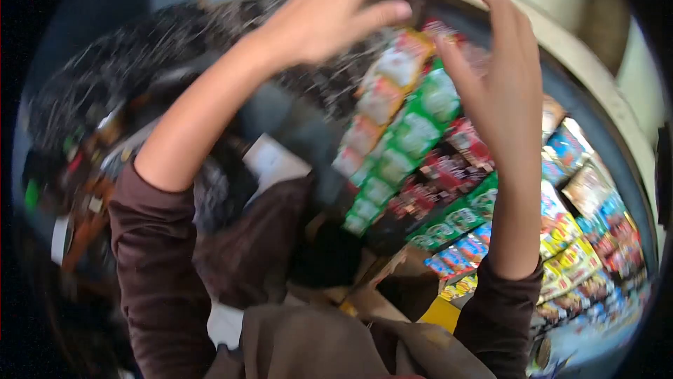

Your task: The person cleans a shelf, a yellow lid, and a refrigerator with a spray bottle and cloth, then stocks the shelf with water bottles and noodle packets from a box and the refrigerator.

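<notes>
My left hand (333,15) is raised at the top centre, its thumb held away from the outstretched fingers, with nothing visible in it. My right hand (501,74) is lifted to the right of it, also open, thumb and fingers apart and blurred by motion. Between and below the hands hang strips of sachets: a green strip (410,137), an orange-and-white strip (382,99) and dark red sachets (449,169). The right hand overlaps the sachets in view; whether it touches any cannot be told. Behind the left hand runs a dark, marble-patterned surface (210,36).
More sachets in yellow (571,267) and blue (459,253) hang at the right. An open cardboard box (378,302) is low in the middle. A white box-like object (277,162) lies left of centre. Blurred clutter (91,204) fills the far left. A pale curved ledge (582,53) borders the upper right.
</notes>
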Available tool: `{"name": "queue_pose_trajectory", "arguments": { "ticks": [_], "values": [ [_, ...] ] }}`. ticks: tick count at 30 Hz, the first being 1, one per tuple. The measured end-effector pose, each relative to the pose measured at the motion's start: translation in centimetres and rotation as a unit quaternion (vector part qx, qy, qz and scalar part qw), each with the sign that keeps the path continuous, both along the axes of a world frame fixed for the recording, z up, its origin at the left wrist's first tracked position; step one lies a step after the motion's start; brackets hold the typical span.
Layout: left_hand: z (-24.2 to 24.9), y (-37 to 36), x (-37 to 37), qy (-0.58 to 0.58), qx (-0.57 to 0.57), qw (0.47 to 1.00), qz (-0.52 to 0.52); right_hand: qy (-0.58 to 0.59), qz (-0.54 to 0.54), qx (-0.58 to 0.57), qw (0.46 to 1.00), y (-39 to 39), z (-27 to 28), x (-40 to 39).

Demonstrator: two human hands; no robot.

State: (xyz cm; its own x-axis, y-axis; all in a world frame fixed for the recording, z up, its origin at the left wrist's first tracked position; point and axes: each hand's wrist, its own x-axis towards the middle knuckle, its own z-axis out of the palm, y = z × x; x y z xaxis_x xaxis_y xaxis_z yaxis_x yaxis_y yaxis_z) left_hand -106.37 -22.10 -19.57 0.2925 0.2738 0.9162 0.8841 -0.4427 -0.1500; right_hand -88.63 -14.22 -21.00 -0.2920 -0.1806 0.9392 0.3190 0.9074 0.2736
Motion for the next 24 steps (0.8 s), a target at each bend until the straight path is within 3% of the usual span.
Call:
{"name": "queue_pose_trajectory", "arguments": {
  "ticks": [2,6,9,10,16,17,24],
  "values": [
    [-6.2,-5.7,-0.1,0.072,-0.051,0.981,0.172,-0.083,0.052,-0.082,0.992,-3.2,-6.0,1.0],
    [-17.1,-16.7,1.8,-0.082,-0.216,0.931,0.282,-0.259,0.282,-0.241,0.892,-5.5,-16.8,0.6],
    [-23.9,-22.7,0.7,-0.251,-0.208,0.881,0.344,-0.288,0.386,-0.334,0.810,-8.2,-23.2,-2.4],
    [-25.2,-24.4,0.5,-0.308,-0.194,0.866,0.343,-0.281,0.403,-0.354,0.796,-9.5,-24.6,-3.3],
    [-27.5,-32.8,0.2,-0.392,-0.173,0.827,0.364,-0.291,0.445,-0.378,0.758,-19.5,-26.9,-8.5],
    [-28.1,-34.3,-0.6,-0.353,-0.177,0.827,0.401,-0.291,0.445,-0.377,0.758,-20.9,-27.2,-9.3],
    [-32.4,-42.6,-8.8,-0.329,-0.246,0.834,0.369,-0.228,0.383,-0.434,0.783,-32.4,-31.2,-17.0]
  ]
}}
